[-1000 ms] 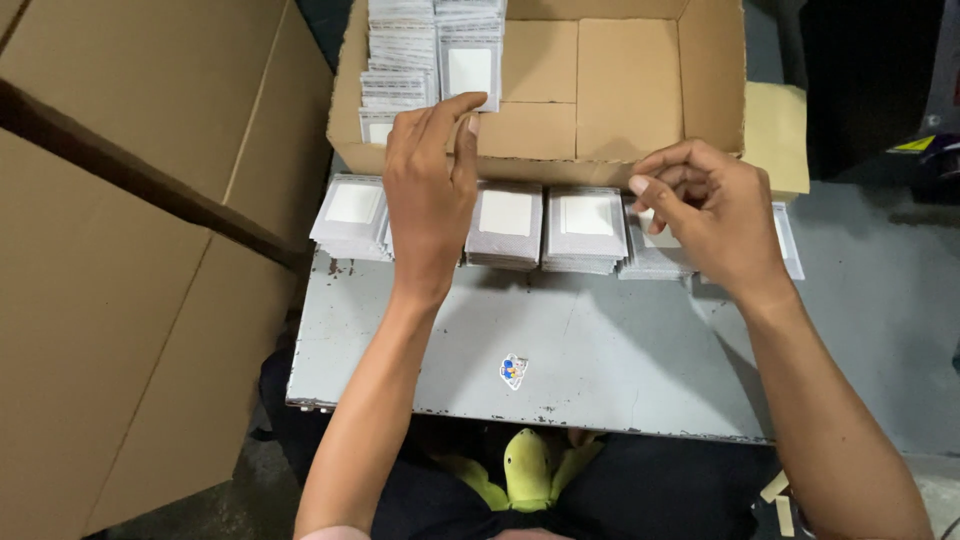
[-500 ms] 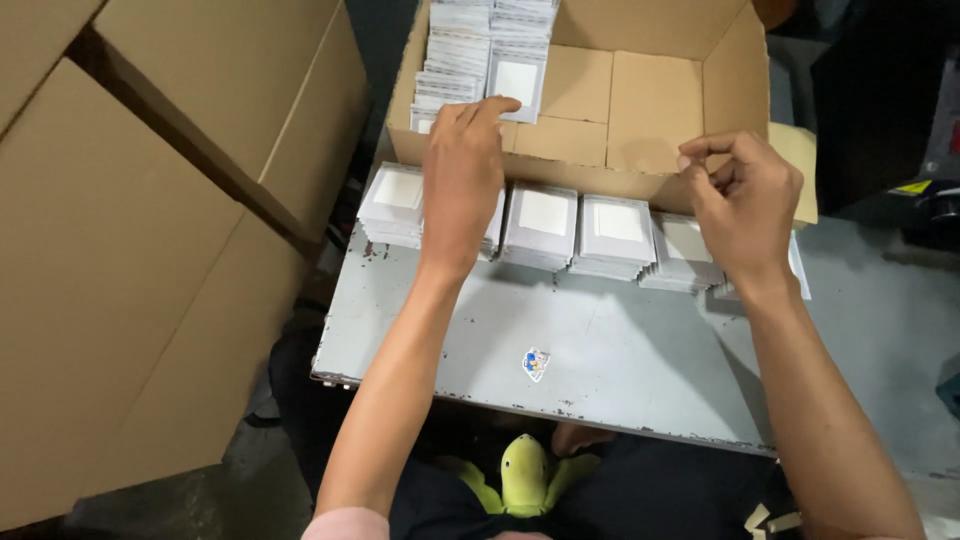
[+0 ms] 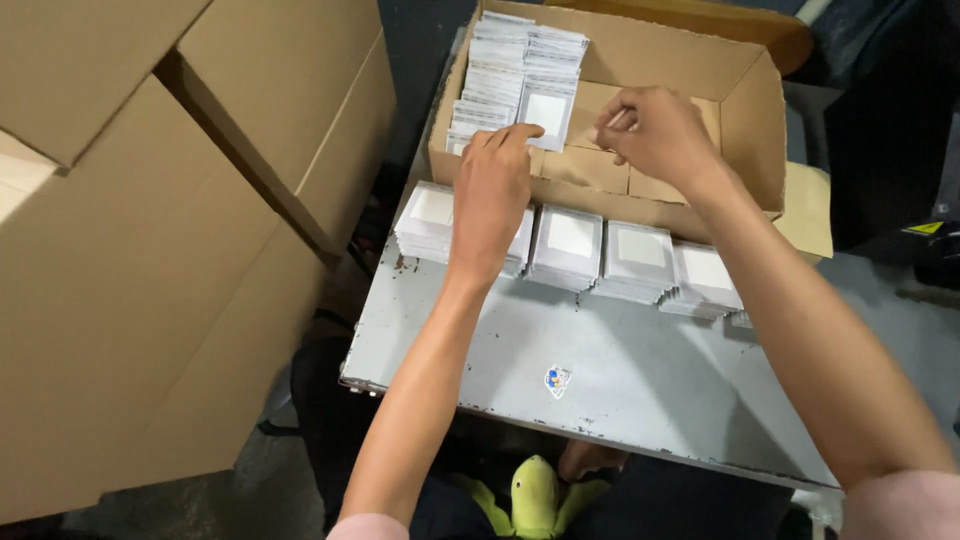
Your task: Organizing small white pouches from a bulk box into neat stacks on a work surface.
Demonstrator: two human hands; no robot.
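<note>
Right hand (image 3: 648, 133) now moved over cardboard box (image 3: 740, 80), fingers pinched together, contents unclear. Left hand (image 3: 492, 190) open, fingertips on grey-bordered white packets (image 3: 520, 85) stacked inside box, rear-left.

Packets (image 3: 520, 85) in box (image 3: 745, 70) – stacks (image 3: 640, 260) before it, on table (image 3: 600, 370).

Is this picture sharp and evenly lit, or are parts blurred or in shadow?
Head view: mostly sharp; the packets on the metal table read clearly, and the right hand over the box is slightly soft. Light is soft, without glare; the left hand casts only a faint shadow. The floor gap by the big cartons is dark.
</note>
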